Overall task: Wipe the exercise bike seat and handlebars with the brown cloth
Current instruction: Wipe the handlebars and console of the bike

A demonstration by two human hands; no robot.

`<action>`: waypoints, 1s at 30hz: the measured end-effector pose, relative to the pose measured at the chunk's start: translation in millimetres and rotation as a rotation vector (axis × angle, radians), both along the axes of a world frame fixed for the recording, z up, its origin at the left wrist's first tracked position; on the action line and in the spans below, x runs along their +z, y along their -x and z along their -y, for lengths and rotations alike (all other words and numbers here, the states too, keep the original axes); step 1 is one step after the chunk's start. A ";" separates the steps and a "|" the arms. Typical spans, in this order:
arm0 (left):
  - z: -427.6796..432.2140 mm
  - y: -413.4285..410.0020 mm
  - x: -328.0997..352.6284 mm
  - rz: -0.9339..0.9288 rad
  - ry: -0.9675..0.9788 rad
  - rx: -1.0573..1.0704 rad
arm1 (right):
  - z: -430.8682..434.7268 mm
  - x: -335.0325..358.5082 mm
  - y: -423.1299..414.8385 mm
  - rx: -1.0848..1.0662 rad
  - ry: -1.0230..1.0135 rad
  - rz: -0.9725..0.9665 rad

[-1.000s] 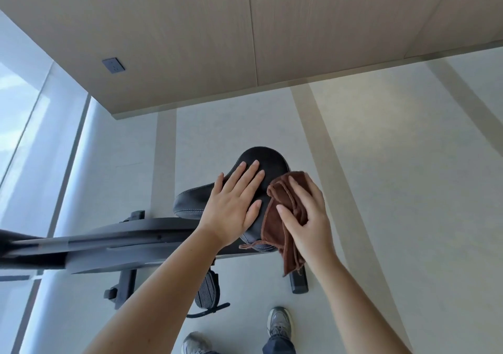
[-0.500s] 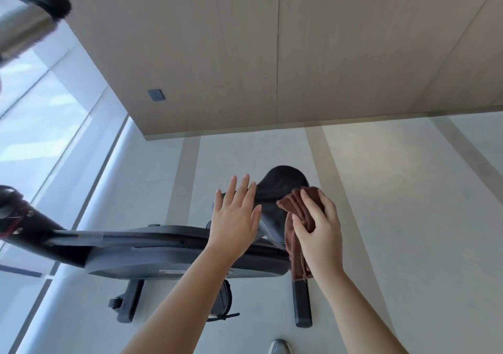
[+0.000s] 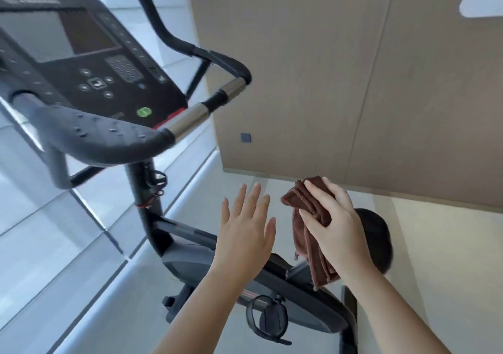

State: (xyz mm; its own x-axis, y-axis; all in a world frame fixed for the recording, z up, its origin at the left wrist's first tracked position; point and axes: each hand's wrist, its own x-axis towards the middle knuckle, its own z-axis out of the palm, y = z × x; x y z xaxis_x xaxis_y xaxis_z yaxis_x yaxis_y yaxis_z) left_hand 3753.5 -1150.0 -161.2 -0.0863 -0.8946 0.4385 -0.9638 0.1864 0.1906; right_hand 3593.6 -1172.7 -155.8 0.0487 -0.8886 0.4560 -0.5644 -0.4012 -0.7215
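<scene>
My right hand (image 3: 336,225) grips the folded brown cloth (image 3: 310,231) in the air, in front of the black bike seat (image 3: 377,239), which it partly hides. To the left of the cloth my left hand (image 3: 246,231) is raised with fingers spread and holds nothing. The black handlebars (image 3: 109,138) with metal grip sections (image 3: 187,119) fill the upper left, well above and left of both hands. Water drops sit on the near bar.
The bike's console (image 3: 89,62) with a screen and buttons sits behind the handlebars. The bike frame (image 3: 275,280) and a pedal (image 3: 268,318) lie below my forearms. A wood-panel wall (image 3: 340,81) stands behind, with a glass wall on the left.
Both hands have lifted off the seat, the cloth still in my right hand. My view has swung up and left, bringing the handlebars and console into sight.
</scene>
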 end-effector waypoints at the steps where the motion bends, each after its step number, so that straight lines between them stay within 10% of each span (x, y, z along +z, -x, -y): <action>1: -9.7 -9.3 7.6 -0.004 0.020 0.015 | -5.5 7.5 -10.6 0.033 0.007 -0.007; 30: -15.8 -246.9 130.3 0.111 0.291 0.437 | 79.6 152.4 -262.3 0.630 0.212 -0.333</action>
